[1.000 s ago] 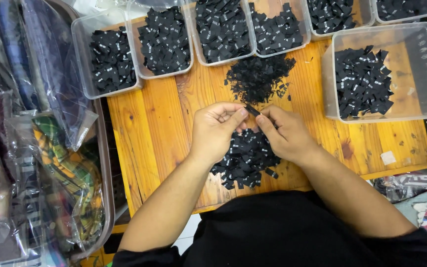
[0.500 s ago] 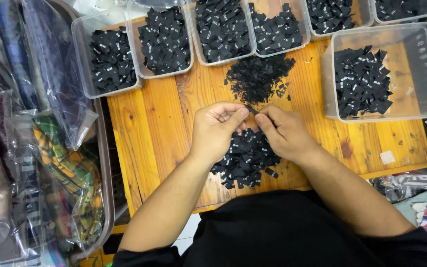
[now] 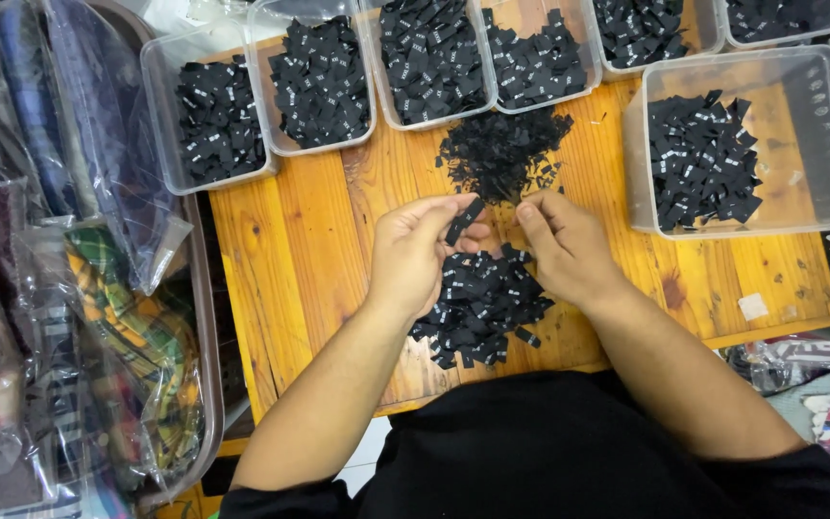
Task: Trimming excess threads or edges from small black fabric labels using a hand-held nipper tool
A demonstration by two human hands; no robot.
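I see my left hand (image 3: 415,252) curled, thumb and fingertips pinching a single small black label (image 3: 463,221) that sticks up tilted between the two hands. My right hand (image 3: 564,245) is loosely curled too, its fingertips close to that label's upper end; whether they touch it or pinch anything I cannot tell. Both hands hover over the wooden table (image 3: 309,250), between a far pile of black labels (image 3: 501,154) and a near pile of labels (image 3: 482,303) just under the wrists. A large clear tub (image 3: 809,144) of labels stands to the right, and a row of clear tubs (image 3: 160,115) runs along the far edge, the rightmost cut off by the frame. Bagged fabrics (image 3: 98,317) on the left are blurred by plastic.
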